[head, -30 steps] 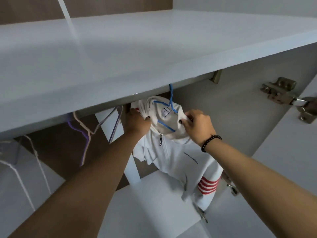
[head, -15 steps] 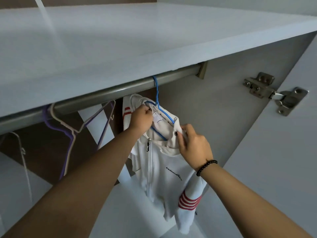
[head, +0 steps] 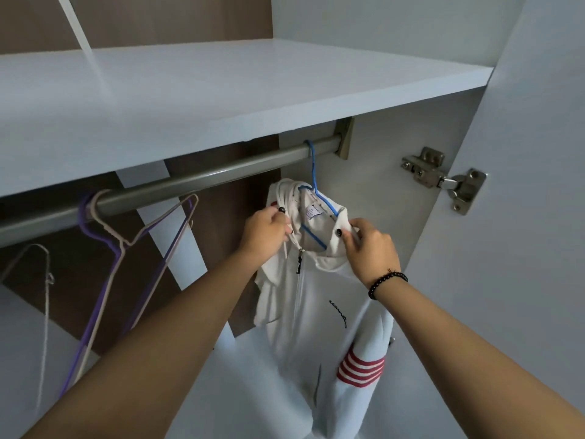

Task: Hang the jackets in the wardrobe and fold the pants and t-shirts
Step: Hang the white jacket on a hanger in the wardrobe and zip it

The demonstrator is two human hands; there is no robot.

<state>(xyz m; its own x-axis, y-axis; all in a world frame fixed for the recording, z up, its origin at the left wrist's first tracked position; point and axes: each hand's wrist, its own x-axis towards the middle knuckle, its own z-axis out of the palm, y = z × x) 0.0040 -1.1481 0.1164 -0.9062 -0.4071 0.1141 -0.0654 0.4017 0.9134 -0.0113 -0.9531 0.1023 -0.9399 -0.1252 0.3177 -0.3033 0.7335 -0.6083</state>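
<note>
White wardrobe panels fill the view, with a broad shelf (head: 221,99) overhead and a metal rail (head: 196,182) fixed just beneath it. A white jacket (head: 319,312) with red sleeve stripes is hung at the right end of that rail on a blue hanger (head: 313,172), whose hook is seen over the rail. The collar is pinched on its left side by the left hand (head: 264,229), fingers curled into the cloth, and on its right side by the right hand (head: 370,248), thumb and fingers closed on the fabric. A beaded bracelet (head: 387,282) is worn on the right wrist. Empty hangers (head: 126,245), purple and pale, are hung further left on the rail, and a door hinge (head: 443,177) is mounted to the right.

The jacket is judged soft, light and limp; it will sag and slide off thin wire if tugged unevenly. It is best taken at the collar or shoulder seams, where the hanger carries it, and settled evenly on both sides before being released.
</note>
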